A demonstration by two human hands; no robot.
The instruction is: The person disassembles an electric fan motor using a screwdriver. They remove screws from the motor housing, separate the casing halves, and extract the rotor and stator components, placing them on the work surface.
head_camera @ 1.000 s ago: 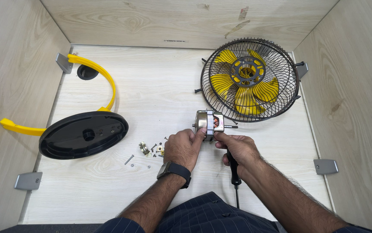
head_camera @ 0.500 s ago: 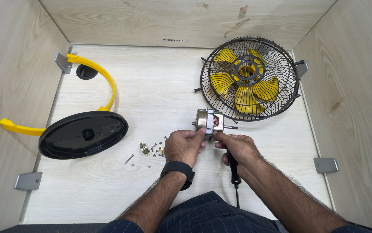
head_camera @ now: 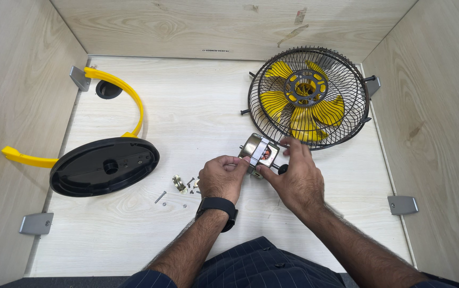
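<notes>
My left hand [head_camera: 223, 178], with a black watch on its wrist, grips the left side of a small silver fan motor [head_camera: 258, 149] just above the table. My right hand [head_camera: 295, 180] is closed on a black-handled screwdriver [head_camera: 282, 168]. Only the handle's round end shows between thumb and fingers, and its fingertips rest against the motor's right side. The motor sits in front of a black wire fan cage with yellow blades [head_camera: 307, 96], which lies flat at the back right.
Loose screws and small metal parts [head_camera: 179, 185] lie left of my left hand. A black round base [head_camera: 104, 166] with a yellow curved bracket [head_camera: 125, 98] lies at the left. Wooden walls enclose the table, with grey corner brackets [head_camera: 403, 204].
My right hand has moved up closer to the motor. The screwdriver handle that stuck out below that hand is now hidden except for its end. My left hand stays on the motor.
</notes>
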